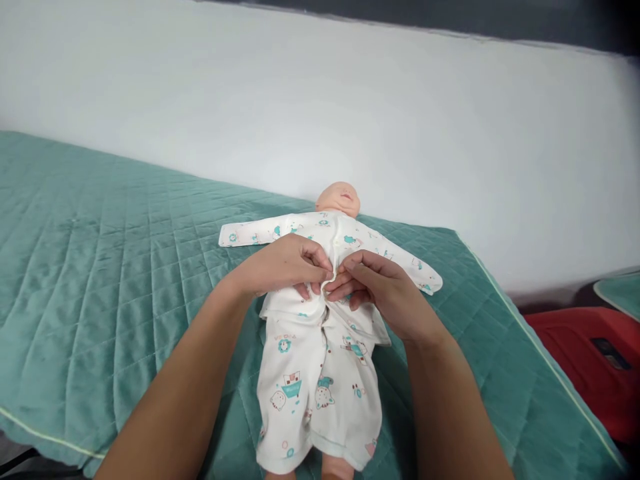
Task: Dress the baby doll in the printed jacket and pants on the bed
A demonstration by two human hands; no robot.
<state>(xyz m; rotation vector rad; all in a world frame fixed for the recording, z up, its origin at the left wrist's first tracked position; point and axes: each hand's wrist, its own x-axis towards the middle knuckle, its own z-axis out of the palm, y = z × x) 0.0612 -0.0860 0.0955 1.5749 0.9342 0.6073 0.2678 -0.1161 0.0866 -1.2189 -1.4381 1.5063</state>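
Note:
A baby doll (339,197) lies on its back, its head toward the wall, dressed in a white printed long-sleeved top (320,230) and matching white pants (293,360). At the middle of the doll's chest, my left hand (293,263) pinches the front edge of the top. Facing it, my right hand (373,283) grips the other front edge, its fingers almost meeting the left ones. Any fastener between the fingertips is too small to make out. The top's sleeves stretch out to both sides, and its lower hem overlaps the pants.
A green quilted cover (125,267) lies under the doll, with a pale piped edge at right and lower left. Behind it rises a white wall (320,100). A red plastic object (585,360) stands beyond the right edge, near another green padded piece (623,293).

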